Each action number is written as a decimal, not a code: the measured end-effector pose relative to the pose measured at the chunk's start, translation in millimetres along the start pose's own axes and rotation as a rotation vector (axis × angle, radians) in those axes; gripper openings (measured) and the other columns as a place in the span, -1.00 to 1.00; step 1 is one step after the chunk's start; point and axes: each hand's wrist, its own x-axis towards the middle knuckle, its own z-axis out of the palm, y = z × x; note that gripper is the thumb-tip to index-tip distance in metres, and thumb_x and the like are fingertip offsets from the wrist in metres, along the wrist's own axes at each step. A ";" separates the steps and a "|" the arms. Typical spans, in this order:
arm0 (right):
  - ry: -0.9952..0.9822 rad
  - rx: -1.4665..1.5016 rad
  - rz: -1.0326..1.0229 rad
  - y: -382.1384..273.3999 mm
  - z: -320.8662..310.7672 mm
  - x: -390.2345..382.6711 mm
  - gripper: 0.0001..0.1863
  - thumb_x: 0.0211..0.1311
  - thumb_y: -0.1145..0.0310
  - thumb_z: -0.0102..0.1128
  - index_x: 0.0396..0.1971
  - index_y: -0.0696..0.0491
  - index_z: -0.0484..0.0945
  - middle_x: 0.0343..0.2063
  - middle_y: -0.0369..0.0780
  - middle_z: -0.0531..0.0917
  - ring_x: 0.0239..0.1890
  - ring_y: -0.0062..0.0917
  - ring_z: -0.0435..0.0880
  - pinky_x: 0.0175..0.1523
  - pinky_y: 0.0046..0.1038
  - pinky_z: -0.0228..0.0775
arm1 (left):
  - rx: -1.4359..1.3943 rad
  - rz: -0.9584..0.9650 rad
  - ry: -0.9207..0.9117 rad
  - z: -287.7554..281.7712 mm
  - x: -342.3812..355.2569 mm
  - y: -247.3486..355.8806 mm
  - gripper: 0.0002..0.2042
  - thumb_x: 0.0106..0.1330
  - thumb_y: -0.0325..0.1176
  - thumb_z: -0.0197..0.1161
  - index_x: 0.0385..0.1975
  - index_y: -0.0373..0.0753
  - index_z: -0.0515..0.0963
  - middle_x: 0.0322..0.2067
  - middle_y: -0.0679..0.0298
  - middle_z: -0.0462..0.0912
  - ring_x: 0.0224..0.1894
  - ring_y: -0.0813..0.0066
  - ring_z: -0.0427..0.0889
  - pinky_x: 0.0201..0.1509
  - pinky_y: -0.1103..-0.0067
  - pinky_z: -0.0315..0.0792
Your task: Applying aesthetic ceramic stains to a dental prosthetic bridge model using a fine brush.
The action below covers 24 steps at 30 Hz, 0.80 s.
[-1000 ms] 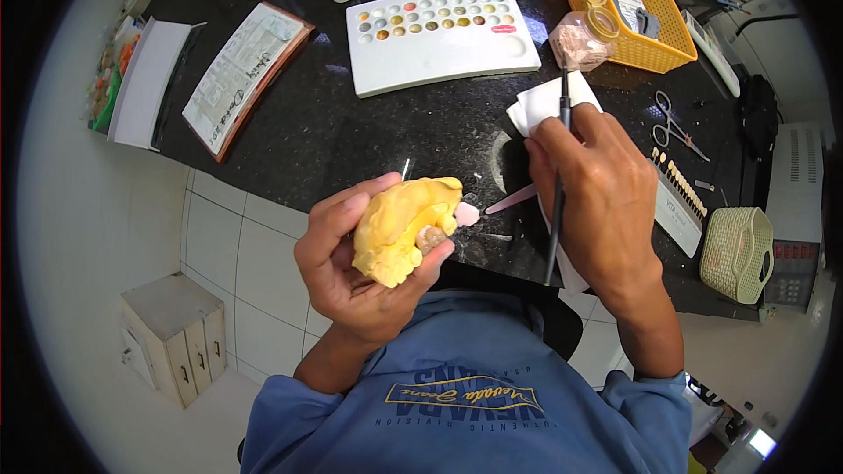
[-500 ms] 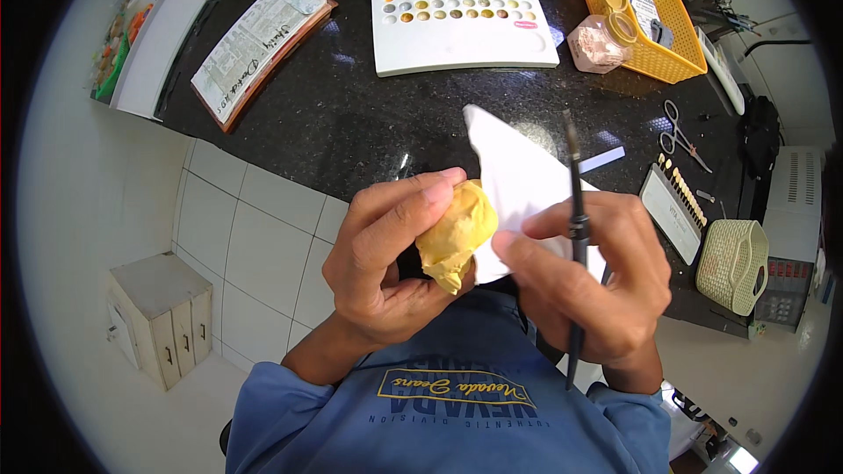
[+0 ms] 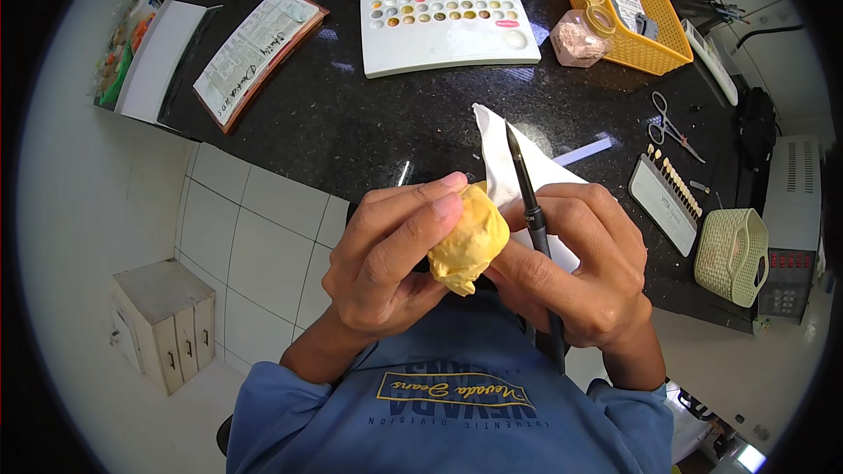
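Observation:
A lumpy yellow dental cast (image 3: 468,241) sits in my left hand (image 3: 386,254), whose fingers are closed round its left side. My right hand (image 3: 584,268) is closed on a black-handled fine brush (image 3: 536,228), tilted with its pointed dark tip up and away from me. The right fingertips are close against the right side of the cast; whether they press on it is hidden. A folded white tissue (image 3: 502,158) shows behind and under my right hand. I cannot tell whether that hand also grips the tissue.
On the dark speckled counter (image 3: 369,123) stand a white mixing palette (image 3: 439,53), a jar of pink powder (image 3: 580,39) and a yellow basket (image 3: 676,48). Scissor-like forceps (image 3: 672,127), a tooth shade guide (image 3: 665,206) and a pale woven basket (image 3: 729,254) are right; a framed slab (image 3: 255,53) lies left.
My right hand has moved left, nearer the cast, and the brush now leans left with its tip over the tissue. The tissue's lower part has gone out of sight behind the hands.

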 end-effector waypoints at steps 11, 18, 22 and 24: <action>0.000 -0.003 0.019 2.3 -3.1 -11.4 -0.70 -0.28 0.36 0.32 -0.38 0.01 0.65 -0.49 -0.24 0.55 -0.40 -0.46 0.58 -0.39 -0.49 0.39 | -0.020 -0.029 0.008 12.4 -7.2 2.2 -0.46 -0.09 -0.49 0.50 -0.04 -0.34 0.47 -0.15 0.00 0.60 -0.19 0.25 0.66 -0.19 0.54 0.60; 0.329 -0.031 0.282 9.1 -17.6 -27.2 -0.76 -0.13 0.47 0.30 -0.34 0.09 0.65 -0.41 -0.13 0.65 -0.43 -0.50 0.56 -0.37 -0.52 0.39 | -0.025 -0.043 -0.116 9.9 -15.1 -2.3 -0.32 0.01 -0.46 0.46 0.12 -0.27 0.20 -0.03 -0.08 0.45 -0.05 0.24 0.59 -0.02 0.49 0.60; 0.660 -0.275 0.527 17.9 -57.4 -38.5 -0.88 0.18 0.47 0.18 -0.34 0.22 0.57 -0.45 -0.15 0.62 -0.43 -0.56 0.54 -0.34 -0.58 0.36 | -0.058 -0.047 -0.101 10.0 -17.2 -5.7 -0.31 0.01 -0.49 0.46 0.11 -0.24 0.17 -0.01 -0.10 0.42 -0.02 0.23 0.57 -0.01 0.45 0.61; 0.911 -0.365 0.596 19.8 -67.1 -35.9 -0.86 0.24 0.43 0.14 -0.35 0.22 0.53 -0.46 -0.17 0.58 -0.45 -0.56 0.52 -0.35 -0.58 0.39 | -0.052 -0.024 -0.074 12.7 -18.4 -8.5 -0.32 0.01 -0.49 0.46 0.11 -0.25 0.18 -0.02 -0.10 0.42 -0.02 0.21 0.57 -0.03 0.44 0.62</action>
